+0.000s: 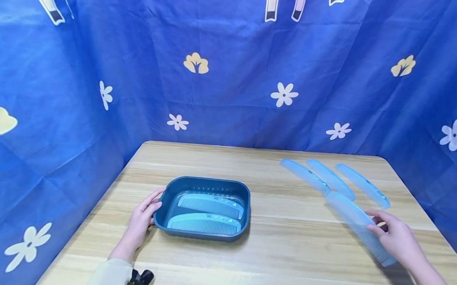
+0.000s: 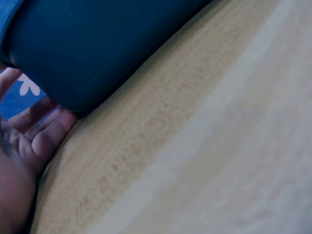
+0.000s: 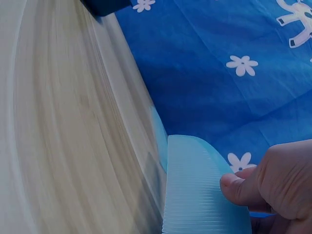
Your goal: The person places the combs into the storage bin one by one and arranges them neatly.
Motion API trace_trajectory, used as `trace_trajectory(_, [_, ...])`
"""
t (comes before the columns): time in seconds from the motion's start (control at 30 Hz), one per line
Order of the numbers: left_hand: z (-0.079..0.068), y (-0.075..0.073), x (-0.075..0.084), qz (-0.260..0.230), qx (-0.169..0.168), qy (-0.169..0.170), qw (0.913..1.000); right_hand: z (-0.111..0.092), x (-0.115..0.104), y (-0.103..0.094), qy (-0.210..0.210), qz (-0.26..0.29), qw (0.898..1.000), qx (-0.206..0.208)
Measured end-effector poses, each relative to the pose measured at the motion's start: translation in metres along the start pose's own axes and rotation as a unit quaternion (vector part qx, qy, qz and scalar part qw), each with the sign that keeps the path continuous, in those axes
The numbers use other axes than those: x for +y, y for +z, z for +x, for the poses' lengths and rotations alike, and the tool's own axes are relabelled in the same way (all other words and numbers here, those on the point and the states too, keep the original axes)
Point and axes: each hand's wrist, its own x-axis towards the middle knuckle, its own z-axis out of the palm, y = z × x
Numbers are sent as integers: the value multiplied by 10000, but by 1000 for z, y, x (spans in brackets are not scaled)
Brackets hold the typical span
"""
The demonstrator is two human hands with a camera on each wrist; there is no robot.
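Observation:
My left hand [image 1: 142,213] holds the left end of a dark blue plastic basin [image 1: 206,238], thumb at the rim and other fingers against the outside wall. Inside the basin lie two light blue combs, a rear comb [image 1: 212,203] and a front comb [image 1: 203,223]. At the right, my right hand [image 1: 396,232] pinches another light blue comb [image 1: 357,224] by its back edge, its teeth facing down and left. Beyond it, three similar combs lie on the table: a left comb [image 1: 304,174], a middle comb [image 1: 331,179] and a right comb [image 1: 362,185].
A wood-grain table [image 1: 288,242] carries everything. Blue patterned curtains [image 1: 233,95] enclose its back and sides. A black clamp-like piece [image 1: 142,279] sits by the left sleeve [image 1: 108,282].

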Motion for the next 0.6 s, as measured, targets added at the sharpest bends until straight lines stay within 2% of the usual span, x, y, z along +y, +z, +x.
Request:
trace_trajectory(0.1, [-1,0,1,-23,-6,17,10000,2,-4,4,-165,79,9998,120])
trace_trajectory(0.33, [-1,1,2,-31,-2,7,10000,8,-19,11,-297,233,9992,95])
trace_trajectory(0.6, [-1,1,1,65,35,9,10000,13,-31,18,-789,403,9953,392])
